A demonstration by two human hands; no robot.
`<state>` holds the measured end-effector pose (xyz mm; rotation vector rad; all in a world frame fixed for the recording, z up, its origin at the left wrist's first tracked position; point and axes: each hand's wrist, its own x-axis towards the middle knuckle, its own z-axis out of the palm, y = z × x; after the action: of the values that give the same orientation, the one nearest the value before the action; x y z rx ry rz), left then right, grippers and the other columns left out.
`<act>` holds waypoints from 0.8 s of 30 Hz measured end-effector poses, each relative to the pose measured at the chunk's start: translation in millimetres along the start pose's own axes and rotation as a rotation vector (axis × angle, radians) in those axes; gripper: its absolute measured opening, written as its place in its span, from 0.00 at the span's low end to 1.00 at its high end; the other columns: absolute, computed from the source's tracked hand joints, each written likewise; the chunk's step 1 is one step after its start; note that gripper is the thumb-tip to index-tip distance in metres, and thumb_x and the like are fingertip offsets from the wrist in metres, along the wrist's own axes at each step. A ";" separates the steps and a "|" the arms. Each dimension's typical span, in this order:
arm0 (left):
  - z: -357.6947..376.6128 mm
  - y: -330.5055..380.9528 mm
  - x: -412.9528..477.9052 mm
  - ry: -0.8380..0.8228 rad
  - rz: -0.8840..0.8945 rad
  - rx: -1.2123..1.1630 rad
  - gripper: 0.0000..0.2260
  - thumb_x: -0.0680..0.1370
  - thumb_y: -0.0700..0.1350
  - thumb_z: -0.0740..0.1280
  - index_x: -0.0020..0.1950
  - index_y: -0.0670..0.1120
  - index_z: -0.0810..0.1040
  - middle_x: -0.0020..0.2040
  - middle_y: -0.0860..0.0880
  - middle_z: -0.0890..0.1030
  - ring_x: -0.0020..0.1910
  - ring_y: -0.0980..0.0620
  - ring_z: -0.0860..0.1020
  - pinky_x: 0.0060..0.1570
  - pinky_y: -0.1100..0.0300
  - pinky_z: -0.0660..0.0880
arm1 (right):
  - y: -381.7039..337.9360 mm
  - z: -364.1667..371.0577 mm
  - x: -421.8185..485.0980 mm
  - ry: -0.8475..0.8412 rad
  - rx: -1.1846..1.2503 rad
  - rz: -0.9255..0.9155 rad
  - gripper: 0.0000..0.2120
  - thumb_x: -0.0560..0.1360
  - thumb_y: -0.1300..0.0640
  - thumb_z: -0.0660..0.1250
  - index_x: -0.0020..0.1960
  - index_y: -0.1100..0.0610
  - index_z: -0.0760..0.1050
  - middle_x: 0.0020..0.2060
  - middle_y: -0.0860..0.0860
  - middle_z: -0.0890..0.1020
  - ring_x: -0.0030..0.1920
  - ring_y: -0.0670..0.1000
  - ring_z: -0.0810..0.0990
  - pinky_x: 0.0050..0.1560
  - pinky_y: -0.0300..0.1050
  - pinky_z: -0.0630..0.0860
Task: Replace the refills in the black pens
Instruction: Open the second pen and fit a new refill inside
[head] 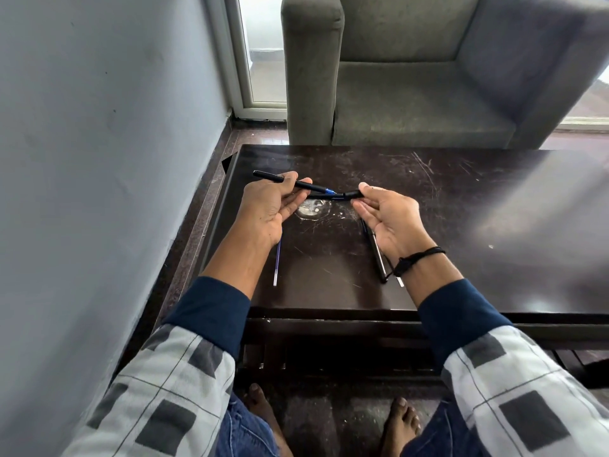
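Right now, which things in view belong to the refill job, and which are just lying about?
Job: black pen barrel, blue refill tip showing, gripped by the left hand; black front piece pinched by the right hand; loose refill on the table; second black pen beside the right wrist.
Not the job: grey armchair; black wrist cord.

Pen barrel [263,174]: middle hidden inside the grip of left hand [268,211]. Short black pen piece [352,194]: rear end covered by pinching right hand [390,222]. Loose refill [276,262]: upper end under left hand. Black pen [378,255] on table [461,199]: far end behind right hand. The white-tipped item [399,281] beside it is mostly hidden and unidentifiable. Armchair [412,103]: cut off at top and right.
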<state>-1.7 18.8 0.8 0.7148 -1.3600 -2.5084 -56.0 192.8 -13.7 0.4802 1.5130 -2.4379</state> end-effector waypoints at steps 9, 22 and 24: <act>2.6 -7.5 3.0 -0.006 -0.014 0.008 0.04 0.78 0.34 0.69 0.52 0.35 0.79 0.50 0.34 0.84 0.46 0.43 0.86 0.47 0.57 0.83 | 11.8 6.5 -6.5 0.044 0.126 0.054 0.06 0.74 0.68 0.75 0.49 0.66 0.80 0.50 0.60 0.83 0.40 0.51 0.86 0.40 0.38 0.82; 8.8 -11.8 -1.3 -0.018 -0.049 0.025 0.08 0.77 0.32 0.69 0.55 0.32 0.79 0.51 0.34 0.84 0.48 0.41 0.85 0.44 0.58 0.83 | 18.1 8.9 -13.9 -0.001 0.142 0.097 0.07 0.74 0.69 0.74 0.50 0.66 0.80 0.48 0.60 0.83 0.39 0.52 0.86 0.39 0.37 0.82; 9.5 -11.7 -1.7 -0.020 -0.054 0.032 0.08 0.76 0.32 0.70 0.54 0.32 0.80 0.50 0.36 0.85 0.48 0.41 0.85 0.44 0.59 0.83 | 19.4 8.9 -13.6 -0.014 0.158 0.090 0.12 0.73 0.69 0.75 0.56 0.68 0.79 0.50 0.60 0.83 0.38 0.51 0.87 0.39 0.37 0.82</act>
<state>-4.3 32.9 -4.0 0.7446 -1.4086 -2.5474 -37.8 176.6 -20.6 0.5474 1.2707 -2.4953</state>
